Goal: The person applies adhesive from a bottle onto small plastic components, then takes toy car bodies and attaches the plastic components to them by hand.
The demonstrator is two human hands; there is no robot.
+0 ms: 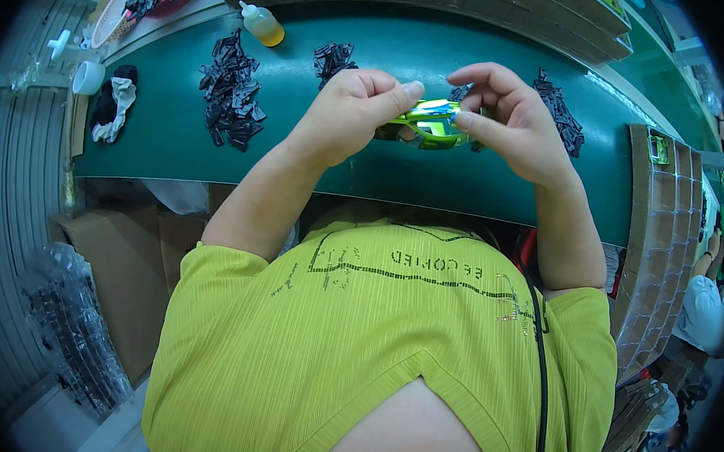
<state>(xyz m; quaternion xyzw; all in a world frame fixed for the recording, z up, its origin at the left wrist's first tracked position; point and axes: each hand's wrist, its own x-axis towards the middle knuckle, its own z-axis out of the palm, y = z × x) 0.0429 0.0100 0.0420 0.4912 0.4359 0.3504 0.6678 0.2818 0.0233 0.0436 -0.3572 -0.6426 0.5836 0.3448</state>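
A shiny green toy car body (432,123) with blue and white markings is up over the near part of the green table. Closed around its left end is my left hand (352,112), thumb on top. My right hand (510,119) is at the other end, its thumb against the car body and its index finger lifted away. The other right fingers curl behind and are partly hidden. Small piles of black plastic parts lie beyond my left hand (334,60) and beside my right hand (557,111).
A larger heap of black parts (233,92) lies left on the green table (160,97). Behind it stands a squeeze bottle (262,25) with yellow liquid. A black and white cloth (114,105) lies far left. A divided cardboard tray (660,230) with a green car body (659,150) stands right.
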